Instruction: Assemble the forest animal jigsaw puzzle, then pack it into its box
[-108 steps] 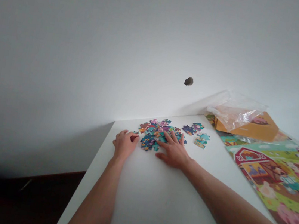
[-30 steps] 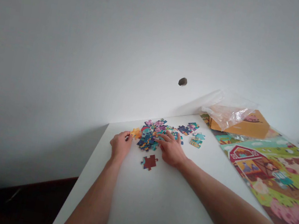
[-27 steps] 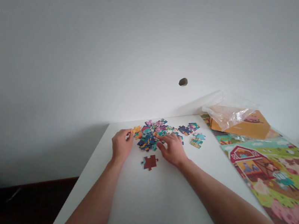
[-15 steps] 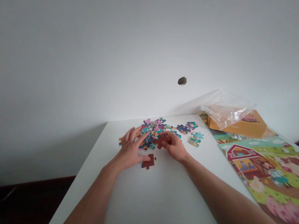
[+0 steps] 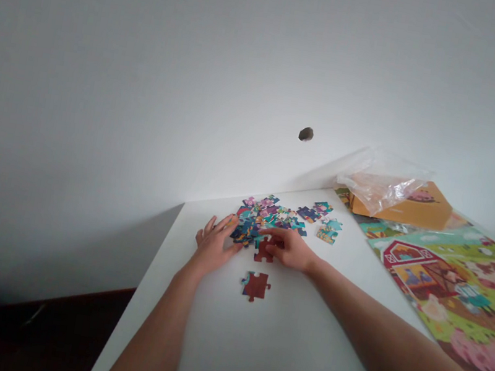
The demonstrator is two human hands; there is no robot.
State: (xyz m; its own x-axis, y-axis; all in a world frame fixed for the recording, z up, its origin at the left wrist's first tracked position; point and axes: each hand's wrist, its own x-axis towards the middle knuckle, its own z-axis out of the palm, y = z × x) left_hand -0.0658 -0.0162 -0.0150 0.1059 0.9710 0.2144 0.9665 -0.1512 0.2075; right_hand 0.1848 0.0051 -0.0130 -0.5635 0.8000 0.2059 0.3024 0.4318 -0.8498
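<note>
One puzzle piece [image 5: 264, 249], partly hidden by right hand [image 5: 292, 250]

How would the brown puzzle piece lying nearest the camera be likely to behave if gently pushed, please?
The brown puzzle piece looks stiff, as it lies flat with crisp tabs. Being thin, it is probably light. On the smooth-looking white table, it would likely slide rather than tip.

The right hand [image 5: 291, 250] partly covers the upper brown puzzle piece [image 5: 261, 252]. Overlaps hide much of the puzzle pile [image 5: 248, 231], its left side behind the left hand's [image 5: 213, 246] fingers. The plastic bag [image 5: 381, 188] veils part of the orange box [image 5: 422, 208]; the right edge cuts off the farm picture [image 5: 444, 273].
</note>
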